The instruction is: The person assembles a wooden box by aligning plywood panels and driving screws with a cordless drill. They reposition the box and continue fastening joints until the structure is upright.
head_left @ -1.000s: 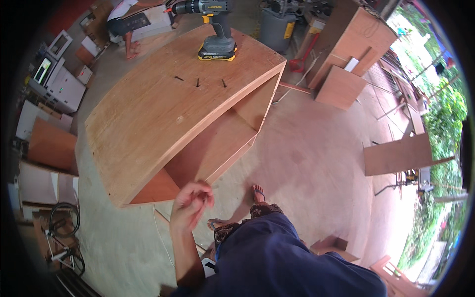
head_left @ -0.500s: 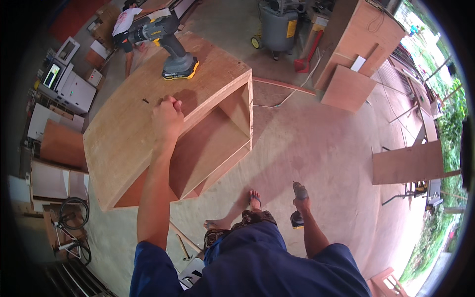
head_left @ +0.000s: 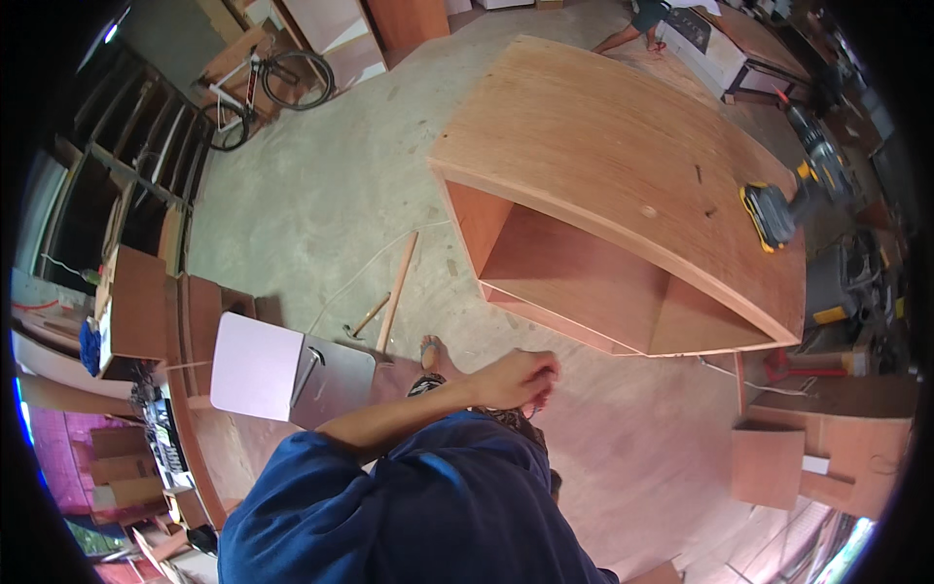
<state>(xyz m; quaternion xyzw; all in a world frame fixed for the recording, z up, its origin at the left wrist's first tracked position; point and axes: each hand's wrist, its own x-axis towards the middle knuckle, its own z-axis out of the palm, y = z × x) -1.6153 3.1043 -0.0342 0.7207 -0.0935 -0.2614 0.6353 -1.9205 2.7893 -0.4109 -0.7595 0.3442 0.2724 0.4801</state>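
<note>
Left hand out in front of the torso, above the floor, near the open side of a large light-brown plywood cabinet but apart from it. Grip: fingers curled in toward the palm; cannot tell if anything small is pinched inside. Right hand not visible, so cannot tell its grip. Cabinet sits on the floor ahead and to the right, open front facing the person. On its top panel: two dark thin screws, and just beyond them, near the right end, a grey-and-black cordless drill with yellow trim, standing on its battery. Left of the person, a metal-headed hammer lies on a white-and-grey flat panel; a long wooden stick is on the floor nearby.
</note>
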